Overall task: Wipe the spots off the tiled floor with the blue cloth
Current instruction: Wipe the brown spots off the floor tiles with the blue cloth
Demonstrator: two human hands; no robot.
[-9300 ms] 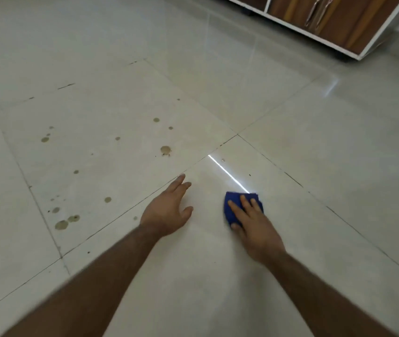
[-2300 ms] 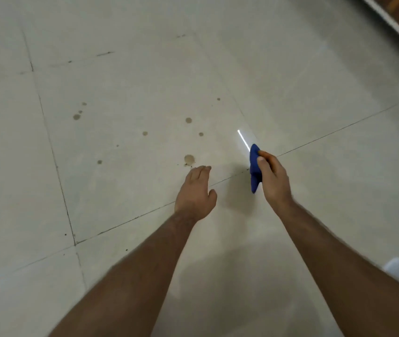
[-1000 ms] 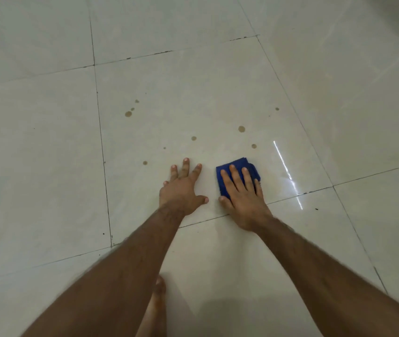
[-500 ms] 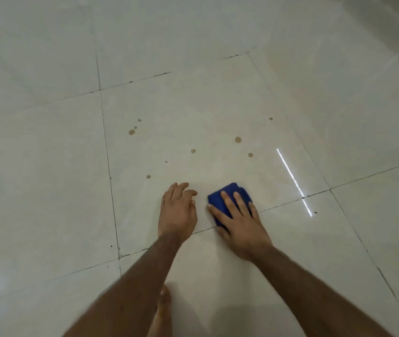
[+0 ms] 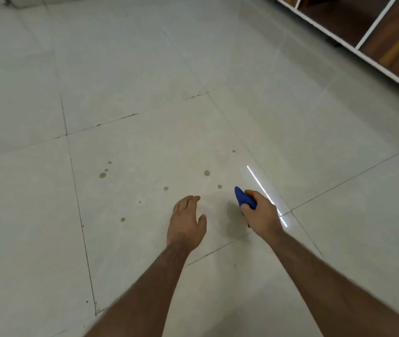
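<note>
My right hand point(image 5: 260, 214) grips the folded blue cloth point(image 5: 243, 198), holding it on edge and lifted off the pale tiled floor point(image 5: 145, 113). My left hand point(image 5: 186, 223) rests flat on the tile beside it, fingers loosely together and holding nothing. Several brown spots mark the tile ahead: one round spot point(image 5: 207, 173), a smaller spot point(image 5: 219, 186) just left of the cloth, another spot point(image 5: 166, 188), a cluster of spots point(image 5: 103, 175) to the left, and a lone spot point(image 5: 122, 219) near my left hand.
A wooden cabinet with white framing point(image 5: 373, 42) stands at the upper right. Dark grout lines point(image 5: 79, 215) cross the floor. A bright streak of reflected light point(image 5: 261, 190) lies right of the cloth.
My right hand has lifted the cloth from flat on the tile and now pinches it upright. My left hand has stayed on the floor. The view has tilted up, showing the cabinet.
</note>
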